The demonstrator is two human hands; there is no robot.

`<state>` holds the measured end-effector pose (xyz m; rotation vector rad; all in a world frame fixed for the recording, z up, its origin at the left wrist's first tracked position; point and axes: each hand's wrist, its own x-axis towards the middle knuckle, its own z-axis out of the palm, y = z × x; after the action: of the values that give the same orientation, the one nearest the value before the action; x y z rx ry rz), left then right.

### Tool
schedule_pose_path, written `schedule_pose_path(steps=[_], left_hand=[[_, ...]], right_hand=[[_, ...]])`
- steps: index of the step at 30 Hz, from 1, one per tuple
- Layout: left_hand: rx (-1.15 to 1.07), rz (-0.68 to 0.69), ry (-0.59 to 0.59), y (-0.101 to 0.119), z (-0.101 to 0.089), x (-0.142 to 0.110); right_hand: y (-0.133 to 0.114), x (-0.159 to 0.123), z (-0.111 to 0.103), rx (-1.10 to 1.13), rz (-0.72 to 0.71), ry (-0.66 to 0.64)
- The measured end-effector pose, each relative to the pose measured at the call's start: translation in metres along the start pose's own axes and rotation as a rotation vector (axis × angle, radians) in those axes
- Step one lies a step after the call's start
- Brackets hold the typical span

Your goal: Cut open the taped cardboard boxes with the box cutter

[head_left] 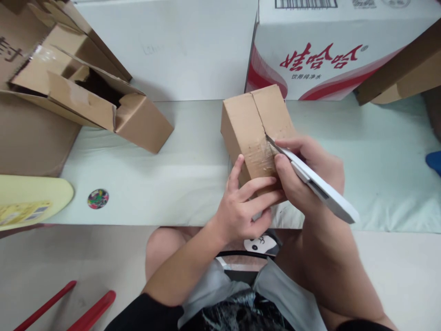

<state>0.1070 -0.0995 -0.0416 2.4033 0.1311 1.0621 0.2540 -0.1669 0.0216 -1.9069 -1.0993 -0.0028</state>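
A small brown cardboard box [241,124] stands on the light green cloth in front of me, a seam running across its taped top. My right hand [306,170] grips a white utility knife [320,188], its blade tip touching the seam near the middle of the box top. Against the near side of the box, my left hand [248,202] steadies it, fingers curled around the near edge and one finger up along the left side. The box's lower near part is hidden behind my hands.
Opened cardboard boxes [144,124] lie at the left. A white box [172,50] and a red-and-white carton [310,55] line the back. A yellow bottle [34,197] and a round sticker-like disc [98,198] are at left; a blue object [434,162] sits at the right edge.
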Motion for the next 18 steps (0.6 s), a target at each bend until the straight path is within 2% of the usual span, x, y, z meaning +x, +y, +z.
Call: schedule_pose_path(steps=[12, 14, 18], left_hand=[[0.021, 0.001, 0.051, 0.000, 0.003, 0.002], [0.026, -0.009, 0.048, -0.002, 0.002, 0.001], [0.038, -0.077, 0.072, -0.008, -0.001, 0.000]], right_hand=[[-0.001, -0.002, -0.003, 0.081, -0.019, 0.015], [0.003, -0.003, -0.002, 0.158, -0.021, 0.098], [0.017, 0.006, -0.005, 0.564, 0.010, 0.449]])
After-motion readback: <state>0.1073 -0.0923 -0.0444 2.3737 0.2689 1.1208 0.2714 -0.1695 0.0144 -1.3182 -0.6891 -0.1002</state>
